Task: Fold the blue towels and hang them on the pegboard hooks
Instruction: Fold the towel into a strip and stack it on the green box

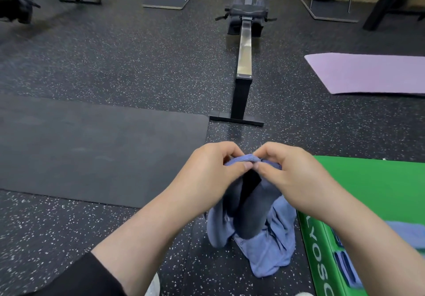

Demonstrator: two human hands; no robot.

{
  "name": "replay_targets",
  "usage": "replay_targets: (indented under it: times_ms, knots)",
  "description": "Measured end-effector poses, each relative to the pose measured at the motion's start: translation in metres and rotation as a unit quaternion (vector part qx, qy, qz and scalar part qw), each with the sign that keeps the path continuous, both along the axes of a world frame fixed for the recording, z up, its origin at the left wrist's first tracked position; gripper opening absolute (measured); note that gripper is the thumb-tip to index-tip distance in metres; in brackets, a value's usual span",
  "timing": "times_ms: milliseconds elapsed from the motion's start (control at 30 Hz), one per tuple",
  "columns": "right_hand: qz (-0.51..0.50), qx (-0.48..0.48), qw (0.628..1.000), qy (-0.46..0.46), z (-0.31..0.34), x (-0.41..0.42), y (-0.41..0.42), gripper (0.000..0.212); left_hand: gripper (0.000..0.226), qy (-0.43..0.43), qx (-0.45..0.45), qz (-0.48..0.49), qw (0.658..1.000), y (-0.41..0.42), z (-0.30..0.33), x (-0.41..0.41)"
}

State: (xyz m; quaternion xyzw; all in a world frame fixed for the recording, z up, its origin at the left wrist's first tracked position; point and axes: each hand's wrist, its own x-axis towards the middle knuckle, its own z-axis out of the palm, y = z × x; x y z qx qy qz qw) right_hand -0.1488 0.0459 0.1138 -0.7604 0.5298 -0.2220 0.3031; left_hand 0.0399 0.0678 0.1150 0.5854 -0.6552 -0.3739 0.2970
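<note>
The fingers of the left hand (213,169) and the right hand (282,171) are meeting at the lower middle of the frame, each hand pinching the top edge of a blue towel (264,238) between thumb and forefinger. The towel is hanging bunched below the hands, its lower end looking as if it is resting on the speckled floor (115,65), though contact is hard to tell. A second blue towel (411,233) is lying on the green box (379,192) at the lower right.

The step in hand looks like finding the corners to begin a fold. To do it well, the hands should be sliding apart along the hem until each is holding a corner, then lifting so the cloth is hanging flat and clear of the floor before being doubled over. Letting go with either pinch would be dropping the towel into a heap.

A black mat (92,153) is lying at left, a purple mat (368,72) at upper right, a rowing machine (245,54) ahead. No pegboard is showing here.
</note>
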Motion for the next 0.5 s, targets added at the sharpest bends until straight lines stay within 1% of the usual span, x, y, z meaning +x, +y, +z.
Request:
replay_targets:
  times_ms: [33, 100, 167, 200, 267, 333, 367, 433, 467, 500]
  knots:
    - [-0.018, -0.006, 1.0, -0.009, 0.0, -0.001, -0.001, 0.009, 0.01, -0.011, 0.008, 0.003, 1.0, -0.001, 0.0, 0.001]
    - [-0.068, -0.029, 0.997, -0.025, 0.0, -0.006, -0.004, 0.011, 0.011, -0.06, 0.033, 0.007, 0.998, -0.003, -0.003, 0.006]
    - [-0.128, -0.044, 0.99, -0.044, 0.001, -0.014, -0.01, 0.011, 0.016, -0.102, 0.059, 0.015, 0.993, -0.005, -0.008, 0.011]
    - [-0.143, -0.035, 0.988, -0.046, 0.001, -0.019, -0.013, 0.011, 0.02, -0.112, 0.063, 0.022, 0.991, -0.006, -0.009, 0.013]
    - [-0.123, 0.008, 0.992, -0.012, -0.002, -0.027, -0.016, 0.01, 0.024, -0.113, 0.05, 0.033, 0.992, -0.005, -0.01, 0.016]
    - [-0.065, 0.038, 0.997, 0.035, -0.005, -0.027, -0.013, 0.005, 0.022, -0.091, 0.035, 0.022, 0.995, -0.002, -0.008, 0.014]
    - [-0.032, 0.041, 0.997, 0.049, -0.006, -0.024, -0.011, 0.016, 0.02, -0.079, 0.032, 0.009, 0.996, -0.001, -0.007, 0.011]
    - [0.026, 0.042, 0.998, 0.05, -0.007, -0.017, -0.005, 0.037, 0.018, -0.066, 0.032, -0.017, 0.997, 0.001, -0.008, 0.005]
    - [0.045, 0.037, 0.997, 0.045, -0.006, -0.013, -0.002, 0.037, 0.019, -0.065, 0.031, -0.023, 0.997, 0.002, -0.008, 0.003]
    - [0.059, 0.031, 0.997, 0.042, -0.006, -0.009, 0.0, 0.031, 0.02, -0.066, 0.029, -0.024, 0.997, 0.002, -0.008, 0.001]
